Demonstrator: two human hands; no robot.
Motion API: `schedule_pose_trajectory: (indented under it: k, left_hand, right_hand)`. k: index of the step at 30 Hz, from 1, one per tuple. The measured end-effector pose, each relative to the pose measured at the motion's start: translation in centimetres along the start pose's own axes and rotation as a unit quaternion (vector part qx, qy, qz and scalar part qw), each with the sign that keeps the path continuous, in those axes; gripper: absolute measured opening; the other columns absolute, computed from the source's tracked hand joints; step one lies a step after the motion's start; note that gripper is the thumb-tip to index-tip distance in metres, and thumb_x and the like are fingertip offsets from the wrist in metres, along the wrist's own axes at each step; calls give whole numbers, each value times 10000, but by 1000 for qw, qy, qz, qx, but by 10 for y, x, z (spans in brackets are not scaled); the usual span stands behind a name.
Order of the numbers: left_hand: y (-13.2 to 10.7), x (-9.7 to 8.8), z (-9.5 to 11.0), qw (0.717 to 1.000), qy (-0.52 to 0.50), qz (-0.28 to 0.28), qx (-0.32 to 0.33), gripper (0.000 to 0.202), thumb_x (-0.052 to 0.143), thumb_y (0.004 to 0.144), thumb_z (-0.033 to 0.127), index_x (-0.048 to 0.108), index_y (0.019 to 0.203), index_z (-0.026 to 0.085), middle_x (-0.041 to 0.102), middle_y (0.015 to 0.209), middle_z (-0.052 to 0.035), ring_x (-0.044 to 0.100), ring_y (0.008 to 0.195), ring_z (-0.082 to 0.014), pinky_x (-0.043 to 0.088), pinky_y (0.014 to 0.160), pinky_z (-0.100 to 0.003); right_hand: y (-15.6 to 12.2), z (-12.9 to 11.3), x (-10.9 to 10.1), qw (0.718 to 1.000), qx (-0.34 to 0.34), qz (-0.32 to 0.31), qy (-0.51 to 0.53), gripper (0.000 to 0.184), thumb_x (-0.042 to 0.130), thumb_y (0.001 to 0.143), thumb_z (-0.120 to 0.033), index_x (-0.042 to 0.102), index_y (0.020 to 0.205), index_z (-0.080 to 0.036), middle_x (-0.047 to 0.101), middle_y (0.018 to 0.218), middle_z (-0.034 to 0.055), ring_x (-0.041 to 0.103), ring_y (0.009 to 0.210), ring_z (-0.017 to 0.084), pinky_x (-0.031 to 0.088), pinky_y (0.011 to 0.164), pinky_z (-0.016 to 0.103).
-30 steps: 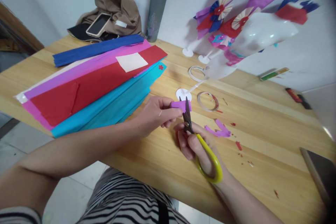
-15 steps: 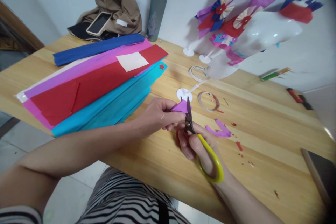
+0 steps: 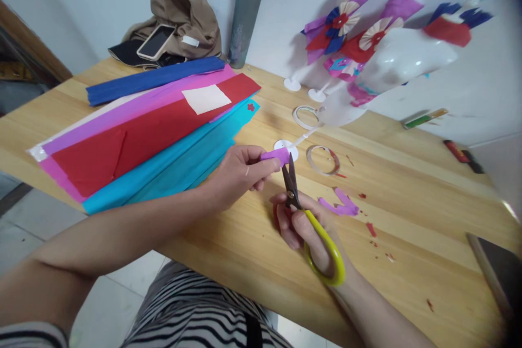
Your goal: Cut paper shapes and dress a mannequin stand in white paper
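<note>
Scissors (image 3: 291,194) with a yellow handle sit in your right hand (image 3: 303,224), its fingers wrapped around the grip, the blades slightly parted and pointing to the far side of the table (image 3: 228,250). Your left hand (image 3: 238,175) pinches a small purple paper (image 3: 274,157) between thumb and fingers, its free end reaching right to the blade tips. From this angle it is hard to tell whether that end lies between the blades. For a clean cut, pinch firmly near the cutting line, hold the piece flat, and leave your left thumb clear of the blades; turning the paper rather than the scissors should give a smoother edge. The purple paper is between your hands, touching the left and on the far side of the right, in front of a white base (image 3: 281,144). A loose purple strip (image 3: 346,206) lies to the right.
</note>
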State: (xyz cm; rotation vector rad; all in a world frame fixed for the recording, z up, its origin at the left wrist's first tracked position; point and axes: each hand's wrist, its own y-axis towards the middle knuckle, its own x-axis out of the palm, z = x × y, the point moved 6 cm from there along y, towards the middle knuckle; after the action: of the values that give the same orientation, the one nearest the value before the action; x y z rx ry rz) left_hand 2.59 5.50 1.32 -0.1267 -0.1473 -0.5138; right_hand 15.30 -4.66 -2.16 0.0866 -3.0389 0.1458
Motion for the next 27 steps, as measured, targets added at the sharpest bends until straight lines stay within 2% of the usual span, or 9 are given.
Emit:
schedule_pose_trajectory:
  k: [3,5,10,14,17,21,24,27]
  left_hand:
    - [1,-3,1,999,-30,29,18,351,698,797,401,541,580,173,520,507,32,443,486,-64,342,489,-212]
    - [1,-4,3,998,-38,36,24,326,695,795,402,564,607,171,526,524,33,443,485,-65,334,487,-215]
    - [-2,2,5,999,28,-29,17,364,659,823,453,549,609,179,520,541,31,468,509,-84,362,512,-228]
    - [-4,10,3,991,92,-93,13,353,630,837,449,549,622,181,516,558,29,453,543,-96,344,531,-232]
    - [-5,14,3,984,135,-111,38,350,628,833,435,544,607,180,477,551,37,410,560,-97,297,533,-235]
    - [-5,20,3,974,165,-136,70,381,628,823,401,482,548,182,392,520,51,333,547,-87,240,523,-243]
    - [-4,21,-1,976,155,-148,39,354,639,817,392,512,566,177,398,529,52,337,549,-84,233,511,-230]
    - [-4,21,-6,983,104,-153,-16,268,675,792,393,626,657,167,515,555,39,449,562,-95,328,520,-210]
  right_hand:
    - [2,-7,-3,998,-8,10,-55,444,697,901,-624,695,1040,-202,481,585,-61,342,414,82,225,407,255]
    - [4,-15,-9,993,-34,41,-108,407,748,863,-600,718,975,-210,501,607,-43,367,453,98,248,417,266]
    - [6,-29,-26,967,-112,177,-145,261,818,830,-465,696,930,-257,567,684,-23,468,555,143,364,489,293]
    - [9,-30,-28,951,-165,226,-131,241,824,826,-342,674,998,-266,669,820,0,584,663,171,471,622,336]
    - [11,-28,-26,948,-175,249,-97,281,843,784,-298,667,1000,-265,665,808,-14,599,654,159,489,632,327]
    - [15,-24,-22,961,-145,232,-33,287,845,758,-287,649,965,-252,637,727,-35,572,568,132,478,556,292]
    - [16,-22,-24,962,-122,244,-20,317,867,723,-301,640,936,-241,623,699,-36,546,551,125,468,538,284]
    - [15,-22,-26,959,-128,253,-24,327,871,723,-329,640,935,-239,616,689,-33,540,552,129,467,543,292]
